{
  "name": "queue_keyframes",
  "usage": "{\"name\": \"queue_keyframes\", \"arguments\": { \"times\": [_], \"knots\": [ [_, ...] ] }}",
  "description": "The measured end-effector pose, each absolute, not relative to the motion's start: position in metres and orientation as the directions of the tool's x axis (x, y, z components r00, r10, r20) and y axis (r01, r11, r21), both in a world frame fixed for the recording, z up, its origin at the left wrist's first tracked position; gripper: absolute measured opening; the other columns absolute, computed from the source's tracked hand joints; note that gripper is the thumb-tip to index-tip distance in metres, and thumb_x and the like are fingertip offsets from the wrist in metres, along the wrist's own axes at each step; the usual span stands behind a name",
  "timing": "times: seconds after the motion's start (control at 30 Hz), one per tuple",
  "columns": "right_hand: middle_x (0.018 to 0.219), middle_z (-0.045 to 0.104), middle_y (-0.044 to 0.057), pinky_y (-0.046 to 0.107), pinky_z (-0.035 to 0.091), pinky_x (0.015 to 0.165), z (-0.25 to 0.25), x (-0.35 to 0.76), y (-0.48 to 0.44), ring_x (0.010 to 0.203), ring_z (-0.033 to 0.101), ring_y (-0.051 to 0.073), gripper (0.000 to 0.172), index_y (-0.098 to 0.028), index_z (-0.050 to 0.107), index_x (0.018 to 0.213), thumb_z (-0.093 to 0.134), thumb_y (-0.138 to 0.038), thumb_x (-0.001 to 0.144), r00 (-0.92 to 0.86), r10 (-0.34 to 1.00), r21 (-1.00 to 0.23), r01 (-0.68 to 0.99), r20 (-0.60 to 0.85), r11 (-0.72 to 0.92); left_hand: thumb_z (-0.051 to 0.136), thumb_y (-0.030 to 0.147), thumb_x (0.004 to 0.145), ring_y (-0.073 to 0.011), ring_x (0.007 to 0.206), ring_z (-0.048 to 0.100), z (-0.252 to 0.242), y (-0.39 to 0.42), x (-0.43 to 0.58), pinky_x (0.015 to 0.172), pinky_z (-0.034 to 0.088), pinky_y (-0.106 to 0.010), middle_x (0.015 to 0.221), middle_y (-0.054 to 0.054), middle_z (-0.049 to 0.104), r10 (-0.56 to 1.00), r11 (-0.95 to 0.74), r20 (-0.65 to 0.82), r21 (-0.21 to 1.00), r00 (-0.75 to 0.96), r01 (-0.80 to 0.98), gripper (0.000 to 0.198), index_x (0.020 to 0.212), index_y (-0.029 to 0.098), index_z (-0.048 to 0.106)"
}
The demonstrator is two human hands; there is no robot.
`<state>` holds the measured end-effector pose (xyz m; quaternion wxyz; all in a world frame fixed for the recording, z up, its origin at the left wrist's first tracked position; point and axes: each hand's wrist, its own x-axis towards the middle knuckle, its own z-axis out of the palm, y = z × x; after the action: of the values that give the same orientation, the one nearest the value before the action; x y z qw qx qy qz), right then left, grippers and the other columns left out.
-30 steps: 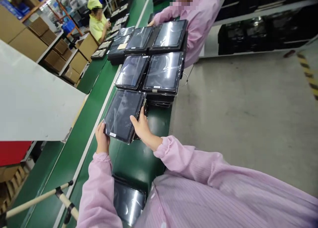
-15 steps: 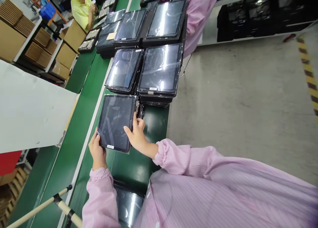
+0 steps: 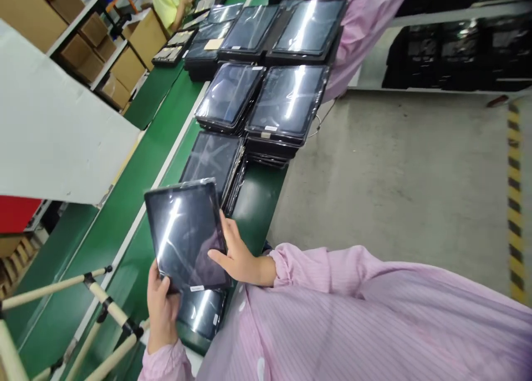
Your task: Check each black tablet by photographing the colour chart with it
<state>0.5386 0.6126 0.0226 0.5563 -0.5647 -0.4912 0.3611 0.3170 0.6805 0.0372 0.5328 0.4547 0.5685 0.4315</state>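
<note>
Between my two hands is a dark tablet screen (image 3: 187, 231) in clear film, tilted up off the green table, with a small white label at its lower edge. My left hand (image 3: 163, 306) grips its lower left corner, thumb on the front. On its right edge, my right hand (image 3: 241, 253) has its thumb over the glass and the other fingers along the side. Just beyond lies a stack of similar screens (image 3: 214, 156), partly covered by the held one. Another screen (image 3: 201, 313) lies under and nearer to me, partly hidden.
Taller stacks of screens (image 3: 288, 101) stand farther along the green table (image 3: 260, 195). A pipe frame (image 3: 112, 309) is at the lower left, a white panel (image 3: 62, 126) at the left. Cardboard boxes (image 3: 145, 37) stand behind. Two other people, one in a pink sleeve (image 3: 359, 26), are at the far end.
The held screen has come off the stack toward me and tilted up, exposing the stack beneath. Both hands moved with it. My view has shifted somewhat.
</note>
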Motion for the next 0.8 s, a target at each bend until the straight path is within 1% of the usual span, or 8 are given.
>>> {"name": "queue_keyframes", "arguments": {
  "times": [0.07,0.13,0.23,0.3,0.4,0.6,0.67,0.8],
  "knots": [
    [0.147,0.036,0.016,0.052,0.032,0.120,0.007,0.510,0.605,0.138,0.041,0.029,0.098,-0.022,-0.001,0.165,0.060,-0.043,0.090,0.045,0.997,-0.987,0.147,0.066,0.059,0.081,0.058,0.062,-0.0251,0.094,0.073,0.014,0.632,0.274,0.083,0.060,-0.037,0.109,-0.005,0.075,0.946,0.323,-0.320,0.943,-0.057,0.078,0.059,0.114,0.032,0.071],
    [0.145,0.039,0.014,0.047,0.037,0.117,-0.015,0.478,0.600,0.133,0.045,0.026,0.095,-0.022,0.011,0.164,0.063,-0.035,0.086,-0.105,0.993,-0.985,0.167,-0.054,-0.036,0.073,0.065,0.070,-0.0278,0.102,0.072,-0.012,0.580,0.242,0.088,0.059,-0.041,0.110,-0.008,0.074,0.907,0.413,-0.399,0.905,-0.138,0.101,0.059,0.117,0.030,0.070],
    [0.139,0.042,0.014,0.047,0.040,0.113,-0.056,0.423,0.593,0.126,0.049,0.025,0.087,-0.020,0.022,0.162,0.060,-0.028,0.084,-0.219,0.956,-0.961,0.236,-0.198,-0.145,0.062,0.063,0.083,-0.0283,0.109,0.069,-0.050,0.516,0.212,0.094,0.056,-0.042,0.113,-0.011,0.073,0.840,0.509,-0.460,0.851,-0.287,0.126,0.054,0.122,0.027,0.067],
    [0.133,0.046,0.015,0.050,0.040,0.111,-0.082,0.389,0.587,0.121,0.050,0.026,0.082,-0.017,0.026,0.161,0.058,-0.032,0.086,-0.266,0.930,-0.942,0.290,-0.252,-0.172,0.058,0.060,0.088,-0.0283,0.110,0.068,-0.073,0.490,0.195,0.097,0.054,-0.043,0.112,-0.012,0.073,0.801,0.557,-0.486,0.819,-0.351,0.137,0.052,0.123,0.023,0.066],
    [0.125,0.051,0.015,0.053,0.037,0.112,-0.112,0.347,0.585,0.117,0.050,0.028,0.080,-0.014,0.031,0.159,0.058,-0.041,0.088,-0.296,0.913,-0.914,0.373,-0.281,-0.160,0.051,0.053,0.092,-0.0279,0.117,0.064,-0.099,0.474,0.162,0.106,0.048,-0.044,0.119,-0.014,0.068,0.777,0.582,-0.482,0.794,-0.403,0.173,0.049,0.126,0.019,0.063],
    [0.125,0.053,0.013,0.054,0.027,0.118,-0.157,0.301,0.607,0.125,0.045,0.030,0.076,-0.018,0.042,0.154,0.062,-0.040,0.084,-0.217,0.933,-0.835,0.534,-0.288,-0.133,0.052,0.038,0.094,-0.0280,0.147,0.036,-0.151,0.489,0.112,0.124,0.024,-0.045,0.145,-0.017,0.051,0.823,0.546,-0.442,0.790,-0.357,0.280,0.047,0.135,0.017,0.056],
    [0.130,0.050,0.015,0.051,0.026,0.120,-0.173,0.296,0.613,0.130,0.043,0.030,0.071,-0.015,0.049,0.149,0.061,-0.039,0.083,-0.168,0.936,-0.797,0.582,-0.310,-0.159,0.053,0.034,0.094,-0.0266,0.151,0.029,-0.167,0.496,0.108,0.125,0.023,-0.044,0.155,-0.018,0.043,0.844,0.524,-0.442,0.801,-0.304,0.291,0.055,0.146,0.016,0.046],
    [0.138,0.050,0.015,0.044,0.032,0.119,-0.196,0.294,0.610,0.134,0.046,0.026,0.065,-0.016,0.048,0.149,0.049,-0.042,0.090,-0.152,0.930,-0.756,0.633,-0.335,-0.169,0.043,0.031,0.099,-0.0204,0.154,0.027,-0.188,0.502,0.112,0.125,0.024,-0.037,0.167,-0.016,0.026,0.873,0.484,-0.435,0.829,-0.220,0.281,0.072,0.161,0.017,0.010]
  ]
}}
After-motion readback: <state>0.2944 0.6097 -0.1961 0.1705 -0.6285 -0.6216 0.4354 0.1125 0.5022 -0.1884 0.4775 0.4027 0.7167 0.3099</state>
